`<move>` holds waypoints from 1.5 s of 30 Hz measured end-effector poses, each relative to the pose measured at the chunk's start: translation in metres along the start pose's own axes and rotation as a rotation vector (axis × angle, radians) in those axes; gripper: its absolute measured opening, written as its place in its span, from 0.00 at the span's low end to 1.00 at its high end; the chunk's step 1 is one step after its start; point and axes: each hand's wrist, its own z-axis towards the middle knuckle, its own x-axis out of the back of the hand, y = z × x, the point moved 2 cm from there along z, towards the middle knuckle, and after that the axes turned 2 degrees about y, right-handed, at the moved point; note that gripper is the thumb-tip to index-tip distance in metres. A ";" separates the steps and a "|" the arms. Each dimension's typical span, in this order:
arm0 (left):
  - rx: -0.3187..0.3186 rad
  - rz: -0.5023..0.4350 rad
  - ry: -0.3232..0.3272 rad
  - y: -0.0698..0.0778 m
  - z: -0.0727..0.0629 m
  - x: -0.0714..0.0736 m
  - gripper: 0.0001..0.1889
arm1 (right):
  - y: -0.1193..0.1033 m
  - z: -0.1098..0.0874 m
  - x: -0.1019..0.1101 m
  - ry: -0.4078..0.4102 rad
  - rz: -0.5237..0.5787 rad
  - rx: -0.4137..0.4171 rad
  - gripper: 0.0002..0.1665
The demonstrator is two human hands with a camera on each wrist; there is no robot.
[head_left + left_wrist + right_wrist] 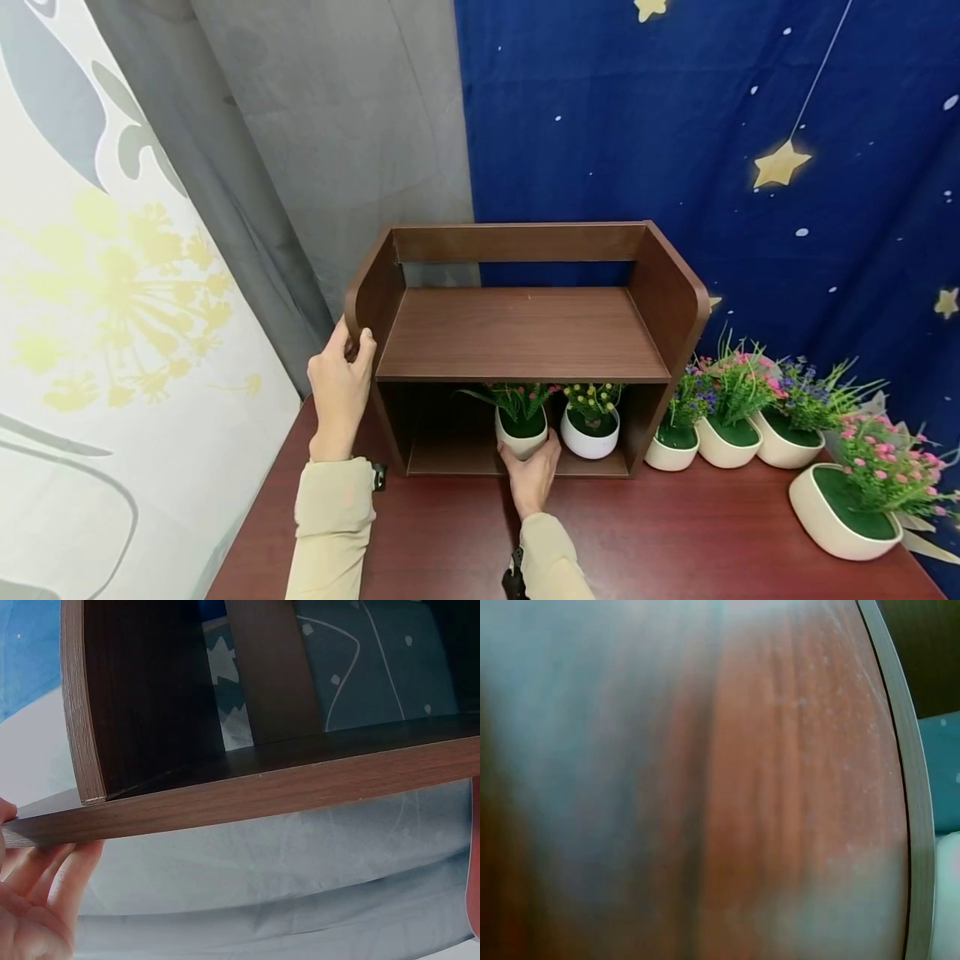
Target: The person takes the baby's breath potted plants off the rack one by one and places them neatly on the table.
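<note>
A brown wooden shelf (525,333) stands on the table. My left hand (341,387) grips the front edge of its left side panel, fingers on the outside; in the left wrist view the fingers (75,877) press against the board's edge. My right hand (534,477) holds a white-potted plant with red flowers (522,425) by the pot's lower front, at the mouth of the lower compartment. Just right of it, inside the same compartment, sits a white pot with yellow flowers (590,429). The right wrist view shows mostly blurred tabletop, without the hand.
Right of the shelf stand several potted plants: one with purple flowers (672,450), a pink one (731,437), another purple one (791,437). A larger pink-flowered pot (847,517) is nearer the table's (675,550) right edge. Curtains (600,108) hang behind.
</note>
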 end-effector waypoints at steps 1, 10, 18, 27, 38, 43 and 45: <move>-0.001 -0.003 0.001 0.001 0.000 -0.001 0.09 | 0.000 0.001 0.001 0.008 -0.004 0.004 0.51; 0.002 -0.021 -0.001 0.004 0.000 -0.005 0.08 | -0.002 0.004 0.008 0.016 -0.042 0.020 0.48; 0.003 -0.020 0.003 0.004 0.001 -0.004 0.10 | -0.006 -0.004 0.016 -0.027 -0.100 0.049 0.55; 0.006 -0.024 0.001 0.004 0.001 0.000 0.09 | -0.012 -0.020 0.036 -0.152 -0.103 0.049 0.52; 0.001 -0.012 0.001 0.001 0.001 0.003 0.07 | -0.022 -0.047 0.089 -0.283 -0.135 0.091 0.53; -0.006 -0.013 0.009 0.001 0.001 0.004 0.07 | -0.026 -0.055 0.114 -0.309 -0.187 0.138 0.54; -0.005 -0.014 0.009 0.002 0.001 0.004 0.08 | -0.026 -0.056 0.123 -0.295 -0.205 0.149 0.54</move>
